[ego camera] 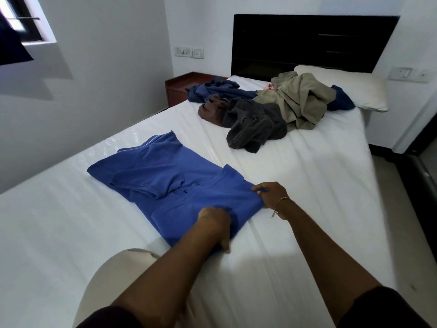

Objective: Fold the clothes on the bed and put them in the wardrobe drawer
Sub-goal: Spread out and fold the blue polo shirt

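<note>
Bed, white sheet pulled smooth, filled the room from the near edge up to a black headboard. A blue shirt lay flat and partly folded near the bed's near-left part. The left hand gripped its near hem, fingers curled under the cloth; the right hand pinched the shirt's right edge between thumb and fingers. Up by the far edge sat a heap of unfolded clothes, blue, brown, grey and khaki, touching a white pillow at the far-right corner. White walls, a reddish nightstand beside the far-left corner, switch plates above it, a window upper left.
</note>
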{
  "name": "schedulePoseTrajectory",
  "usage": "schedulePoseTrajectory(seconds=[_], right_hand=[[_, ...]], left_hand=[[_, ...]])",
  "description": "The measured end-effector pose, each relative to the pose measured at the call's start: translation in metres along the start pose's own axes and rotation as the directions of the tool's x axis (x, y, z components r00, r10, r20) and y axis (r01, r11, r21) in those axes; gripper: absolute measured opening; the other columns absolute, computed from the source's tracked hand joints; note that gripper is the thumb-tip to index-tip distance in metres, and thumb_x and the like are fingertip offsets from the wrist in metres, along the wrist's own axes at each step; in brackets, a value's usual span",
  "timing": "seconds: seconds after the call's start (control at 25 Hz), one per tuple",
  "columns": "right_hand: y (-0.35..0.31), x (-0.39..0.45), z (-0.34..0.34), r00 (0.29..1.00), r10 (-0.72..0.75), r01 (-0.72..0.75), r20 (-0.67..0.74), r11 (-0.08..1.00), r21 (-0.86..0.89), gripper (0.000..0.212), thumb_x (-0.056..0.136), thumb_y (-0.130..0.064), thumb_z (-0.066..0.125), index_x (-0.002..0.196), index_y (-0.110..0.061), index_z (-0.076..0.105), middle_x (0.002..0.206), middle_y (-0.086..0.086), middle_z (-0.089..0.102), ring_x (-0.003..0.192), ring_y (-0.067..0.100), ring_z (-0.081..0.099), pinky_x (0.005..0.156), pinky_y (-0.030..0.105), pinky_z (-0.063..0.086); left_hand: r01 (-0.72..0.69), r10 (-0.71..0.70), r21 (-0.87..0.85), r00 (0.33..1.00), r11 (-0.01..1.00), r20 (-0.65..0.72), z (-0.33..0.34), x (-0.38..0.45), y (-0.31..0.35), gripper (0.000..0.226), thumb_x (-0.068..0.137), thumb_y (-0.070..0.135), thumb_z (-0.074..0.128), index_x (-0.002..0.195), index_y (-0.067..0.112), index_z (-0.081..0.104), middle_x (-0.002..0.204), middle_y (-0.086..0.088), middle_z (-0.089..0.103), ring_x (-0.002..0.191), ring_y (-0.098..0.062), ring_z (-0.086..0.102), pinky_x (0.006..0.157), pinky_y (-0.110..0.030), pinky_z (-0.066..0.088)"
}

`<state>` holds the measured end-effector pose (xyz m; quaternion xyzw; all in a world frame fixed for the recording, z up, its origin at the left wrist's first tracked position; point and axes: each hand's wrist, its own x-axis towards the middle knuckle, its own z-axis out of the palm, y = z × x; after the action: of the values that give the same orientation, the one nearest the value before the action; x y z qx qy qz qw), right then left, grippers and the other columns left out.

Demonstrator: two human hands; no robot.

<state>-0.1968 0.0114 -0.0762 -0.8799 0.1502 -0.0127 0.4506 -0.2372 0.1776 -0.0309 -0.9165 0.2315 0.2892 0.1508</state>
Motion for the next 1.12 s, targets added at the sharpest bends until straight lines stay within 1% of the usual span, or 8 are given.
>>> schedulePoseTrajectory(seconds=[0.24, 0.4, 0.64, 0.76, 0.88, 1.0, 1.04, 1.12], right_hand=[[0.023, -0.009, -0.045, 0.97, 0.241, -0.232, -0.032, 0.958, 0.168, 0.019, 0.088, 0.001, 0.05, 0.092, 0.0, 0.069, 0.094, 0.01, 0.058, 0.08, 0.025, 0.052, 0.068, 0.034, 0.049], [0.02, -0.018, -0.088, 0.907, 0.42, -0.314, -0.042, 0.737, 0.598, 0.015, 0.084, 0.001, 0.056, 0.07, -0.003, 0.057, 0.073, 0.013, 0.057, 0.071, 0.024, 0.054, 0.053, 0.025, 0.049], [-0.025, -0.001, -0.086, 0.92, 0.39, -0.207, -0.038, 0.567, 0.797, 0.007, 0.091, -0.001, 0.047, 0.087, -0.001, 0.052, 0.073, 0.01, 0.051, 0.061, 0.015, 0.05, 0.036, 0.015, 0.044], [-0.066, 0.013, -0.052, 0.957, 0.285, -0.181, 0.052, 0.446, 0.876, 0.014, 0.093, -0.005, 0.054, 0.081, 0.002, 0.053, 0.066, 0.011, 0.059, 0.065, 0.016, 0.056, 0.046, 0.018, 0.053], [-0.093, 0.025, -0.011, 0.983, 0.151, -0.176, 0.107, 0.585, 0.792, 0.019, 0.087, -0.009, 0.063, 0.091, 0.009, 0.059, 0.09, 0.015, 0.064, 0.069, 0.015, 0.059, 0.068, 0.018, 0.054], [-0.075, 0.052, 0.017, 0.994, 0.097, -0.098, 0.051, 0.995, 0.021, 0.057, 0.078, -0.032, 0.075, 0.116, 0.005, 0.057, 0.121, 0.014, 0.058, 0.097, 0.024, 0.06, 0.086, 0.028, 0.053], [-0.066, 0.059, 0.024, 0.998, 0.056, -0.048, 0.017, 0.951, -0.304, 0.059, 0.077, -0.041, 0.073, 0.118, -0.001, 0.057, 0.126, 0.013, 0.054, 0.109, 0.027, 0.055, 0.093, 0.035, 0.048], [-0.049, 0.066, 0.035, 0.999, 0.032, -0.029, -0.001, 0.861, -0.509, 0.051, 0.084, -0.047, 0.062, 0.119, -0.009, 0.055, 0.128, 0.011, 0.05, 0.118, 0.03, 0.047, 0.098, 0.04, 0.041]], left_hand=[[-0.28, 0.231, -0.232, 0.948, 0.931, -0.219, -0.006, -0.007, 0.03, 0.016, 0.088, 0.027, 0.057, 0.082, 0.011, 0.058, 0.076, -0.002, 0.049, 0.075, -0.017, 0.051, 0.067, -0.025, 0.04], [-0.446, 0.372, -0.758, 0.883, 0.476, -0.285, -0.019, -0.022, 0.035, 0.021, 0.083, 0.015, 0.061, 0.067, 0.019, 0.049, 0.069, 0.006, 0.046, 0.066, -0.007, 0.042, 0.063, -0.02, 0.036], [-0.161, 0.186, -0.987, 0.97, -0.008, -0.159, -0.03, -0.018, -0.014, 0.038, 0.053, 0.019, 0.064, 0.089, 0.009, 0.065, 0.089, -0.008, 0.066, 0.083, -0.019, 0.062, 0.078, -0.026, 0.05], [-0.006, 0.069, -1.0, 0.998, 0.018, -0.004, -0.022, -0.011, -0.066, 0.03, 0.069, 0.018, 0.061, 0.094, 0.004, 0.069, 0.101, -0.017, 0.068, 0.096, -0.032, 0.062, 0.093, -0.037, 0.046], [-0.019, -0.124, -0.981, 0.991, 0.195, -0.044, -0.015, -0.001, -0.095, 0.012, 0.083, 0.011, 0.047, 0.078, 0.01, 0.057, 0.09, -0.011, 0.059, 0.08, -0.024, 0.053, 0.079, -0.033, 0.042], [0.04, -0.213, -0.748, 0.967, 0.663, -0.137, -0.008, 0.023, -0.106, 0.028, 0.094, 0.013, 0.037, 0.116, 0.011, 0.055, 0.123, -0.01, 0.053, 0.109, -0.024, 0.05, 0.092, -0.034, 0.037], [0.077, -0.214, -0.677, 0.969, 0.732, -0.121, -0.005, 0.03, -0.108, 0.037, 0.096, 0.012, 0.035, 0.132, 0.012, 0.047, 0.137, -0.011, 0.046, 0.123, -0.027, 0.044, 0.101, -0.037, 0.034], [0.121, -0.222, -0.61, 0.971, 0.783, -0.093, -0.001, 0.039, -0.109, 0.047, 0.098, 0.012, 0.034, 0.144, 0.017, 0.032, 0.148, -0.011, 0.035, 0.135, -0.029, 0.035, 0.11, -0.04, 0.029]])
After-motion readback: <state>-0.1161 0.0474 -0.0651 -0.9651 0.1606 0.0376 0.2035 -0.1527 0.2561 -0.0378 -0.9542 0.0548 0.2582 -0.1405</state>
